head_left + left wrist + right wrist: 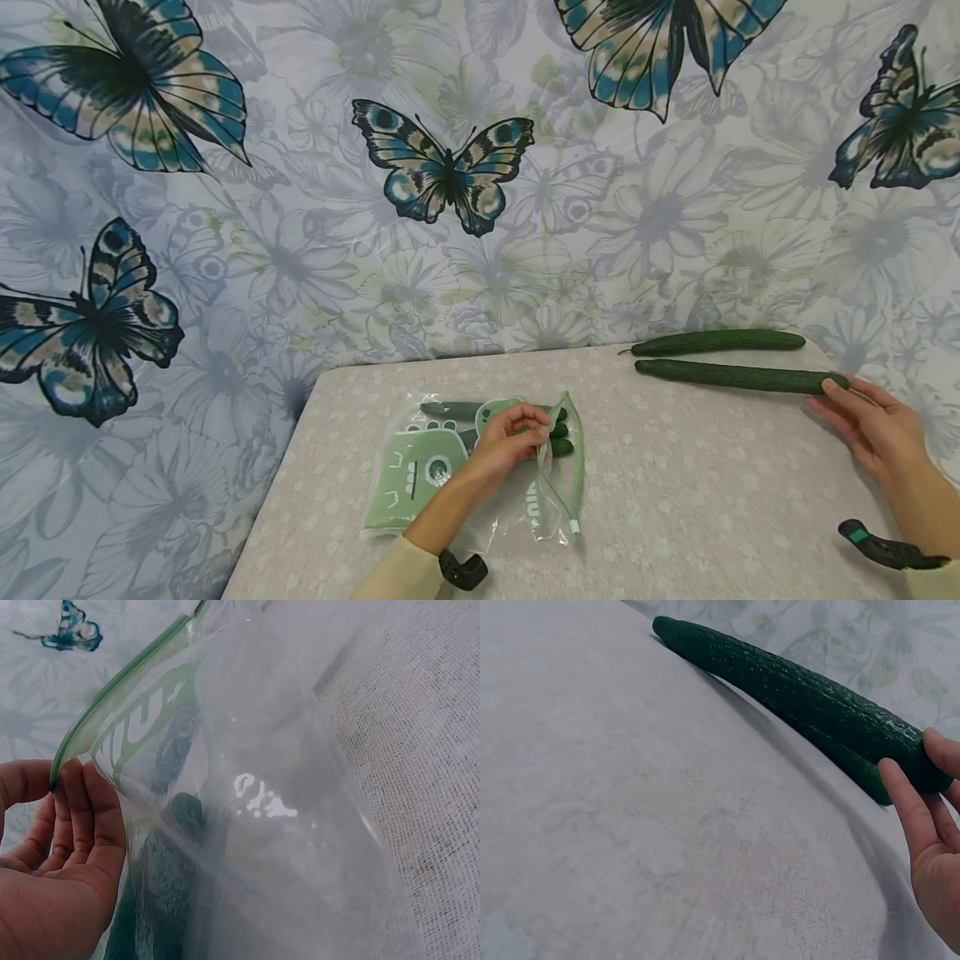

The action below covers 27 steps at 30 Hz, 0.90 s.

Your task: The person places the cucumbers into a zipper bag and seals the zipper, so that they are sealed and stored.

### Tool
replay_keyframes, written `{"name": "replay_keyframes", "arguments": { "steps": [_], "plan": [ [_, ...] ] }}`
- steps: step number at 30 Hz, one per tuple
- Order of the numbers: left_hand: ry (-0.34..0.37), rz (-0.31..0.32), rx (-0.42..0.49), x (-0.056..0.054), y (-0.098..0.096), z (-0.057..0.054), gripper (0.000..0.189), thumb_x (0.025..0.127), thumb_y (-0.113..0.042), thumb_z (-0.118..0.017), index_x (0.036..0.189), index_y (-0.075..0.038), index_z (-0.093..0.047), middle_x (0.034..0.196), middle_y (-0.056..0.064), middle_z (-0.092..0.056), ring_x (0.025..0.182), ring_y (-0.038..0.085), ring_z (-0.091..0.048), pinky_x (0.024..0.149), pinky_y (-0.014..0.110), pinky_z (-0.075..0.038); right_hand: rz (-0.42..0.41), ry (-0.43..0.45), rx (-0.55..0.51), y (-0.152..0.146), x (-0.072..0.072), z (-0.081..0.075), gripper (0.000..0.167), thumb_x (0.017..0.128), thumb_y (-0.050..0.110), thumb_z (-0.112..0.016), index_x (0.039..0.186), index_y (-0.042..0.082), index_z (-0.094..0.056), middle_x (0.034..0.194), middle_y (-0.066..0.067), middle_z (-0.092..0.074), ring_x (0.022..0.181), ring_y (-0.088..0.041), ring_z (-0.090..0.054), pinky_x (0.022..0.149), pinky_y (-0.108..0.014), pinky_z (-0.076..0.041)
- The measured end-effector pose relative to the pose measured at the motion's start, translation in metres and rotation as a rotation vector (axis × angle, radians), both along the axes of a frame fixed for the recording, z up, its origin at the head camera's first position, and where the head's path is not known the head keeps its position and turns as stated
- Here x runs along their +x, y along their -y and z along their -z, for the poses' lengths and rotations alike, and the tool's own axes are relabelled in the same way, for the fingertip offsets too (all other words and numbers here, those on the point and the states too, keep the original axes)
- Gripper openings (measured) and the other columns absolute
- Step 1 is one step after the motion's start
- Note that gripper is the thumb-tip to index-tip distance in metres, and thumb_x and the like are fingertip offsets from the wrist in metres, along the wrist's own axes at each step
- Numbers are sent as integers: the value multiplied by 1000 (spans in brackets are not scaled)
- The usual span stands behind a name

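Note:
A clear zip bag (397, 496) with green printing lies on the table, its green-edged mouth toward the right. Several cucumbers (450, 410) show inside it, their dark ends near the opening. My left hand (510, 442) pinches the rim of the bag's mouth between thumb and fingers, seen closely in the left wrist view (67, 832). At the right, my right hand (888, 425) grips the right end of a long cucumber (735, 377). In the right wrist view that cucumber (795, 686) slants up from the tabletop at the held end. Behind it lies another cucumber (720, 341).
The table (675, 500) wears a pale patterned cloth, and its back edge meets a wall hanging (450, 283) printed with flowers and butterflies. A small white slider (575, 526) sits at the near end of the bag's zip. Black bands (888, 550) circle both wrists.

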<state>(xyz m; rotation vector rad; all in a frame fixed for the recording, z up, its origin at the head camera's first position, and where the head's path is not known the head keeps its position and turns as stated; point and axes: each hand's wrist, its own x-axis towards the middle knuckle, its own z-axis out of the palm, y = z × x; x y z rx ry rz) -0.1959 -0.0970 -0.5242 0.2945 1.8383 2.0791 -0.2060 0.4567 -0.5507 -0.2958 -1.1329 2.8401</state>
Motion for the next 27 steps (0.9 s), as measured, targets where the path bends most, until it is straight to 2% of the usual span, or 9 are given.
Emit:
{"name": "replay_keyframes", "arguments": {
  "steps": [5, 9, 13, 17, 23, 27],
  "plan": [
    [4, -8, -6, 1, 0, -1, 22, 102, -5, -67, 124, -1, -65, 96, -6, -65, 84, 7, -65, 78, 24, -58, 7, -71, 35, 6, 7, -7, 34, 102, -17, -54, 115, 4, -77, 110, 0, -73, 88, -33, -83, 79, -44, -68],
    [-1, -11, -13, 2, 1, -1, 24, 102, -6, -67, 125, 1, -64, 96, -6, -66, 83, 8, -65, 77, 24, -57, -1, -110, 100, 11, 15, -13, 31, 102, -19, -52, 105, -1, -76, 107, -4, -72, 88, -30, -83, 78, -45, -68],
    [-7, -5, -22, 2, 0, 0, 25, 102, -6, -68, 125, 1, -64, 96, -7, -66, 83, 7, -65, 77, 24, -57, -34, -127, 115, 13, 24, -15, 28, 103, -19, -50, 99, -3, -72, 111, -4, -68, 93, -30, -83, 81, -45, -68],
    [-6, -2, -26, 2, 0, 0, 25, 102, -7, -68, 125, 1, -64, 97, -7, -66, 84, 7, -65, 78, 24, -57, -47, -150, 92, 16, 32, -14, 27, 104, -18, -48, 99, -4, -70, 116, -5, -64, 97, -30, -82, 84, -46, -67],
    [2, -7, -21, 2, -1, -2, 27, 101, -6, -68, 126, 2, -64, 96, -7, -66, 84, 7, -65, 78, 24, -57, -60, -200, 48, 22, 41, -14, 31, 105, -19, -44, 102, -5, -72, 113, -9, -69, 97, -33, -82, 84, -46, -67],
    [1, -8, -25, 1, -2, -3, 28, 100, -6, -68, 126, 3, -63, 96, -7, -65, 85, 7, -64, 78, 24, -57, -102, -260, 0, 28, 47, -14, 37, 105, -21, -39, 104, -6, -73, 111, -13, -73, 99, -36, -82, 84, -49, -66]
  ]
}}
